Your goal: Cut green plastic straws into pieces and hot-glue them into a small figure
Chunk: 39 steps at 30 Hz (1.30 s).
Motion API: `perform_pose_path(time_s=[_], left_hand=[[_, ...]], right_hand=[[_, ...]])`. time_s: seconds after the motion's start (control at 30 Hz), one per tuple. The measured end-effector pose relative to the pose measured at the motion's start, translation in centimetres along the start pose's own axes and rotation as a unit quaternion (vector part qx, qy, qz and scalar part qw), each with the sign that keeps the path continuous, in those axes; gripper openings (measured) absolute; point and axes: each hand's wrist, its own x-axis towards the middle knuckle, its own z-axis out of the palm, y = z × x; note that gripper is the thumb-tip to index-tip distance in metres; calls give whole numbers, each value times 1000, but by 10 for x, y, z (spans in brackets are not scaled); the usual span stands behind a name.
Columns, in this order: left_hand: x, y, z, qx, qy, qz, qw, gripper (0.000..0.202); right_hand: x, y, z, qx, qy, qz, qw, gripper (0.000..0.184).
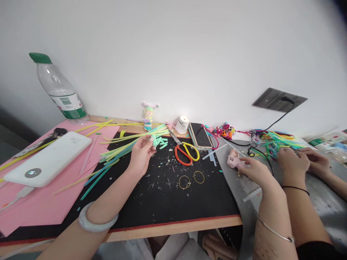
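Note:
My left hand (142,153) pinches a small mint-green fuzzy piece (154,140) between thumb and fingertips, above the black mat. Short mint-green pipe cleaner pieces (163,142) lie just right of it. Long yellow, green and blue pipe cleaners (114,153) spread under and left of that hand. At the right, my right hand (255,171) has its fingers closed around the handle end of a pale pink glue gun (233,158), partly hidden by them. Orange-and-yellow-handled scissors (187,151) lie spread between my hands.
A co-worker's hands (294,162) work close by on the right, near tangled pipe cleaners and a black cable (279,119). A phone (201,136), white cup (183,124) and small doll (148,117) stand along the wall. Leftward are a power bank (51,159) and bottle (61,90).

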Motion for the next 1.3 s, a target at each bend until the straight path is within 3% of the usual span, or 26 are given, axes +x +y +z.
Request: perform_pose_path(time_s=[0.13, 0.2, 0.3, 0.4, 0.47, 0.53, 0.63, 0.8, 0.97, 1.17, 1.3], left_hand=[[0, 2, 1, 7, 30, 28, 999, 26], [1, 3, 1, 15, 54, 43, 998, 25], [1, 4, 1, 25, 79, 55, 995, 24], [2, 4, 0, 25, 85, 53, 995, 25], [2, 4, 0, 22, 82, 51, 995, 26], [2, 3, 0, 23, 79, 48, 995, 27], [2, 3, 0, 27, 76, 42, 996, 27], [2, 3, 0, 34, 65, 43, 996, 28], [1, 2, 0, 36, 59, 42, 997, 28], [0, 1, 0, 51, 36, 40, 997, 27], [-2, -1, 2, 68, -16, 20, 997, 29]], right_hand=[[-10, -45, -19, 25, 68, -21, 997, 35], [-14, -80, -27, 85, 98, -87, 988, 30], [-15, -139, -25, 194, 67, -231, 951, 22], [-6, -195, -8, 235, 21, -348, 907, 21], [3, -228, 9, 247, -3, -374, 894, 20], [14, -255, 27, 244, -11, -375, 894, 18], [27, -284, 48, 242, -31, -323, 914, 11], [32, -301, 63, 338, -84, -263, 900, 3], [25, -299, 57, 442, -79, -234, 863, 5], [7, -283, 38, 571, -84, -225, 785, 14], [-6, -269, 33, 620, -103, -199, 752, 19]])
